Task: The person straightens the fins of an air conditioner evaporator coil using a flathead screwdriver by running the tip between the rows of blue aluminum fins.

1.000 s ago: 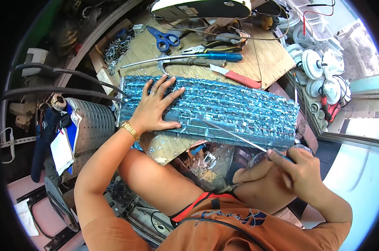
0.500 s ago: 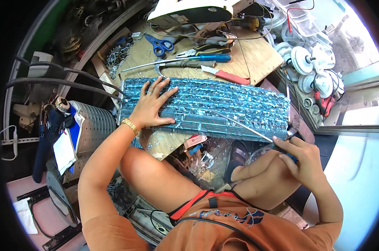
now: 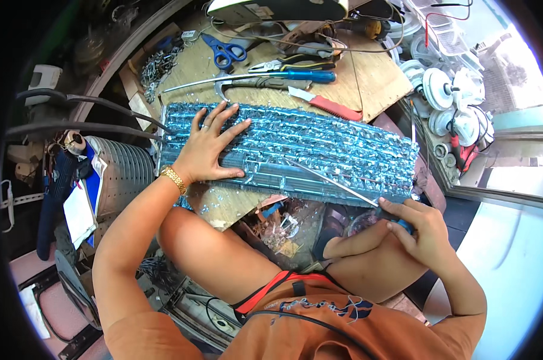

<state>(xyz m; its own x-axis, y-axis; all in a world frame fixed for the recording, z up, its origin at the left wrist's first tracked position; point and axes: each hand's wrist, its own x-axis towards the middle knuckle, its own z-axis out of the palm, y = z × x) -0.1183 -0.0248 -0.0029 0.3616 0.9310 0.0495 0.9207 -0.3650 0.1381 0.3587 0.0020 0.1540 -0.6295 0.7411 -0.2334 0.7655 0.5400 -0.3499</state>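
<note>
- Shiny blue, finned metal slab (image 3: 319, 147) sits crosswise in front of the person, far side over the plywood worktop (image 3: 382, 78); near right part looks to overhang it.
- Long axis runs left to right, dipping a bit toward the right end. Fin rows follow that axis – mangled over most of the face, smoother along a strip by the near edge.
- Left hand (image 3: 208, 147): palm down on the slab's left part, fingers spread, gripping nothing. It's the nearer hand, directly on the metal.
- Right hand (image 3: 418, 228): closed round the blue handle of a long thin steel-shafted tool (image 3: 337, 185), just off the near right corner. Slab lies up and left of it.
- Key relation: shaft slants across the slab's long axis, tip up-left near mid-face, right of the left thumb. Can't tell from here how deep it bites.
- Beyond the far edge: red-handled knife (image 3: 328, 105), second blue-handled driver (image 3: 310, 76), blue scissors (image 3: 226, 55).
- Off the left end: black hoses (image 3: 97, 128).
</note>
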